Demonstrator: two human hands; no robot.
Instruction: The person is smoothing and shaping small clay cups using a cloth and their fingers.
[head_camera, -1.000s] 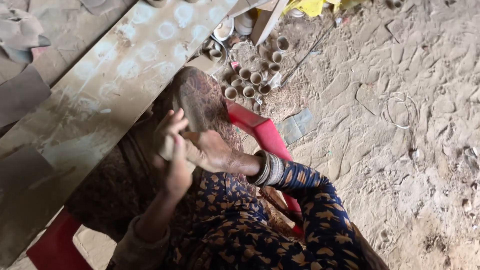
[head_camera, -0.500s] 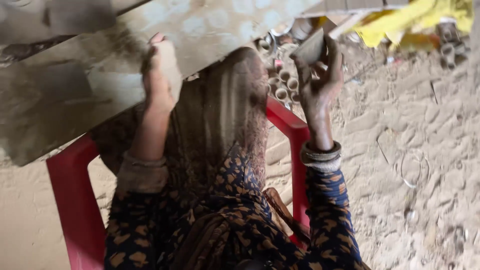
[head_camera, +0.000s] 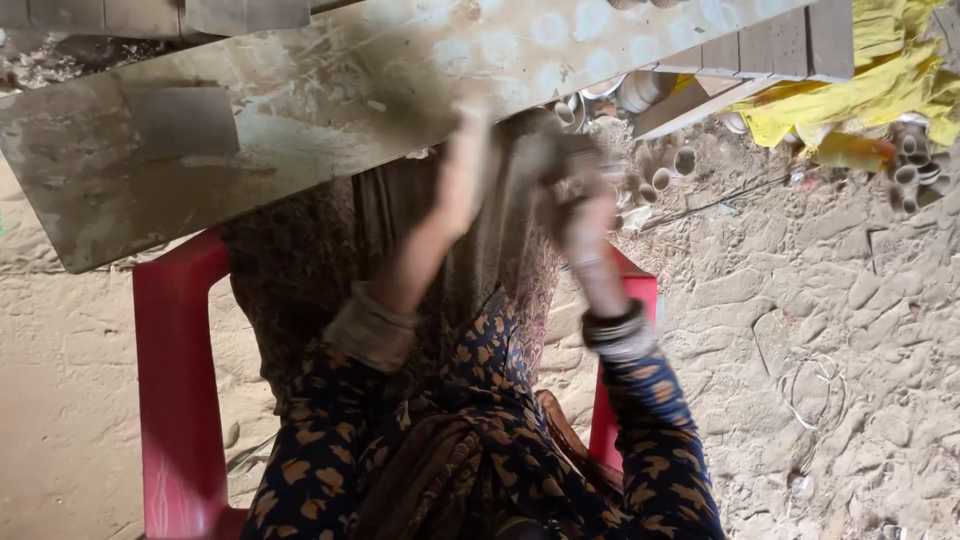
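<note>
Both hands are up at the near edge of the plank, and both are smeared by motion blur. The right hand (head_camera: 572, 185) is curled round a small grey lump (head_camera: 540, 150) of what looks like clay, fingers wrapped over it, though the blur hides just how tight the hold is. The left hand (head_camera: 462, 160) is raised just beside it, fingers long and pointing up at the plank's edge; whether it grips anything, I cannot tell. The lump sits between the two hands, right under the long clay-smeared plank (head_camera: 300, 110) that crosses the far side from left to right. A stack of bangles (head_camera: 615, 330) rings the right wrist, and a rolled-back cuff (head_camera: 370, 330) sits on the left forearm; both sleeves are dark blue with an orange print. Under the arms a brown patterned cloth (head_camera: 300, 280) drapes over the lap, with the red plastic chair (head_camera: 175, 390) showing on the left and again on the right. Far right, beyond the plank, small clay cups (head_camera: 685, 160) lie clustered on the ground, a yellow cloth (head_camera: 850, 100) bunched near them. Dry, cracked sandy ground (head_camera: 850, 330) spreads to the right, and a loop of thin wire (head_camera: 815, 385) lies on it.
</note>
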